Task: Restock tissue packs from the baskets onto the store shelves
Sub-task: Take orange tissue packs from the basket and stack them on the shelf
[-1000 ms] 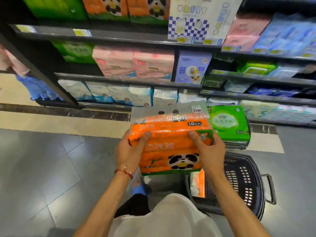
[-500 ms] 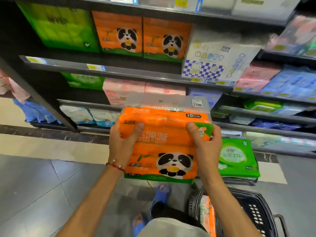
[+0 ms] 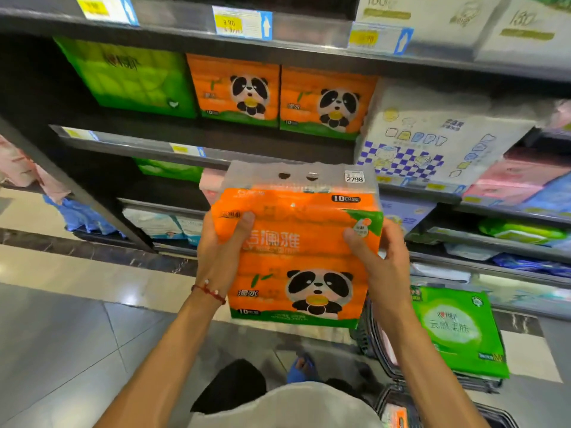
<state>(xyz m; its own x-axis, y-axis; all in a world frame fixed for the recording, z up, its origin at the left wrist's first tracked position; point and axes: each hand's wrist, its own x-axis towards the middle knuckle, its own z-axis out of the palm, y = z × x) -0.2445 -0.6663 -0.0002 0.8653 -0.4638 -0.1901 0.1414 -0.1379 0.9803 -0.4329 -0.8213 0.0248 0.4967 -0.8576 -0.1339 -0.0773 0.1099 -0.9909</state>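
Note:
I hold an orange panda tissue pack (image 3: 298,251) upright in front of me, below the shelf level. My left hand (image 3: 221,251) grips its left edge, thumb across the front. My right hand (image 3: 383,267) grips the right edge the same way. Two matching orange panda packs (image 3: 279,94) stand side by side on the shelf (image 3: 139,146) above. A dark basket (image 3: 398,406) sits on the floor at the lower right, with an orange pack showing inside. A second basket (image 3: 367,329) behind it carries a green tissue pack (image 3: 457,332) on top.
A large green pack (image 3: 129,75) stands left of the panda packs, and a white checked pack (image 3: 432,140) to their right. Lower shelves hold pink, blue and green packs. Price tags line the shelf edges. Grey tiled floor lies to the left. My blue slipper (image 3: 301,369) shows below.
Both hands have lifted the orange pack up from above the basket toward the shelves. My view has tilted upward, bringing the shelf with the matching panda packs into sight.

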